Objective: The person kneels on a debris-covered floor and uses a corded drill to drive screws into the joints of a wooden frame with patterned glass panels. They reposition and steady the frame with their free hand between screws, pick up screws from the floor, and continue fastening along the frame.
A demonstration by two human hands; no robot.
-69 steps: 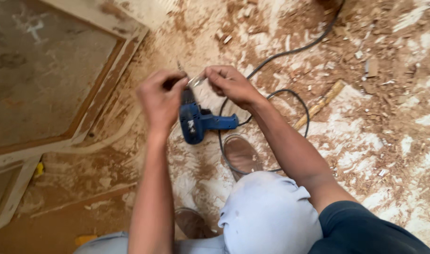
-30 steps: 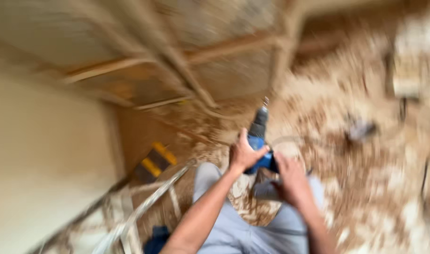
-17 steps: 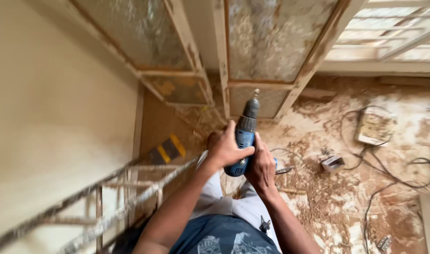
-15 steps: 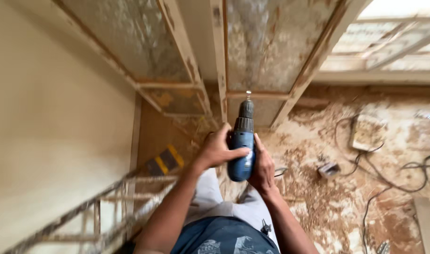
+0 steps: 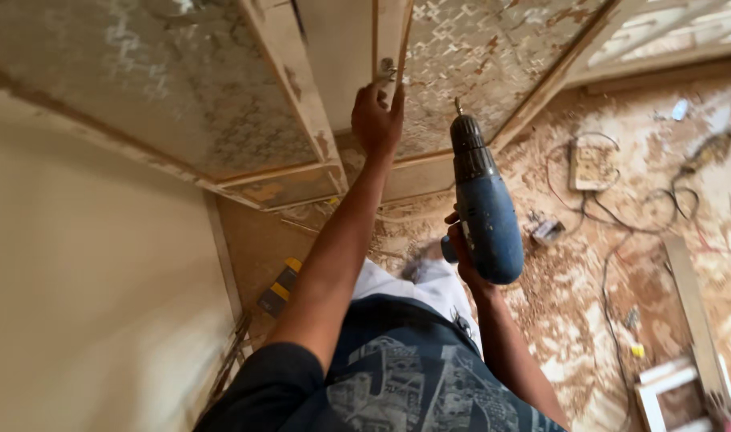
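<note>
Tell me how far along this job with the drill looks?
Looks early. Done: the bit is fitted in the blue drill. In hand: the right hand holds the drill up, while the left hand pinches a small metal piece against the wooden frame. Left: the bit has not touched the frame.

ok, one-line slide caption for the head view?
Left hand holds a small metal piece against the wooden frame; right hand raises a blue drill alongside.

right hand (image 5: pixel 464 254) mostly hidden behind drill (image 5: pixel 484 210) | frame (image 5: pixel 676 394) cut off
</note>
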